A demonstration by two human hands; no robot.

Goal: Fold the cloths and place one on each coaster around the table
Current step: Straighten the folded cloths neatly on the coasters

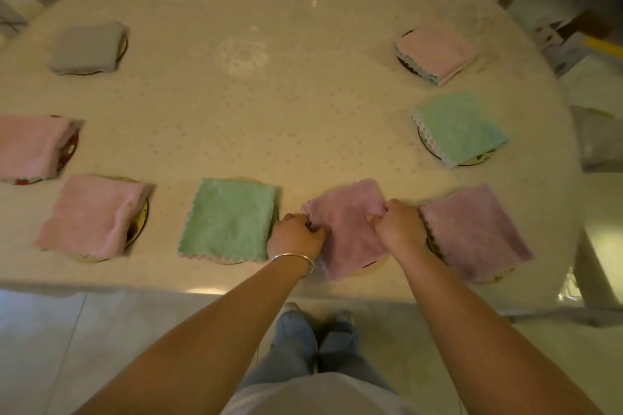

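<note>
A folded purple cloth [347, 222] lies on a coaster [374, 265] at the near edge of the table. My left hand [295, 236] pinches its left edge and my right hand [399, 224] grips its right side. Other folded cloths sit on coasters around the table: a green one [229, 219] just left, a purple one [472, 229] just right, a pink one [92, 214] at near left, another pink one [32, 145] at the left edge, a grey one [86, 45] at far left, a pink one [435, 49] at far right and a green one [456, 126] on the right.
The oval table [269, 94] has a pale patterned cover and stands against a tiled wall. A pale chair [596, 141] is at the right edge. My legs and feet [317, 323] stand on the tiled floor below the near edge.
</note>
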